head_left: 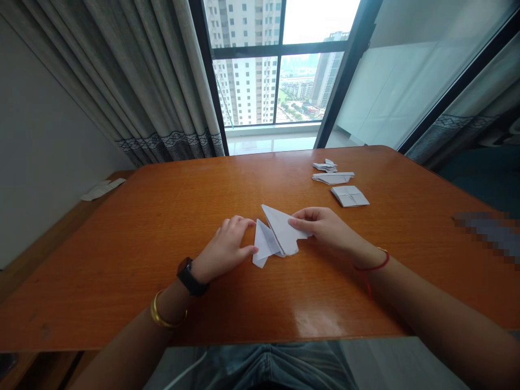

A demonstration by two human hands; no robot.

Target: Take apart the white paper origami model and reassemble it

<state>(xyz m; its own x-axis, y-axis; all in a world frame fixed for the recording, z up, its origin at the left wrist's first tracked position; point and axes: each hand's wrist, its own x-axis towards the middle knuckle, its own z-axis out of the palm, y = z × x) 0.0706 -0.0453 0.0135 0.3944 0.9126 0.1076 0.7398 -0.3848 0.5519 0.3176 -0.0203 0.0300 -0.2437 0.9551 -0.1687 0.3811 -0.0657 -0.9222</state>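
Note:
In front of me on the table is a white folded paper [282, 230] with pointed, wing-like flaps. My right hand [320, 225] pinches its larger right flap between thumb and fingers. At the left edge of the smaller flap is my left hand [227, 246], its thumb on the paper and its index fingertip by the upper corner. Between those two fingers the paper's left edge is held lightly. The underside of the paper is hidden.
Toward the back right of the wooden table [122, 260] lie a square folded paper [350, 196], a long boat-like folded paper [333, 177] and a smaller folded paper piece [325, 166]. White paper [103, 189] lies at the far left. A blurred patch covers something at the right edge.

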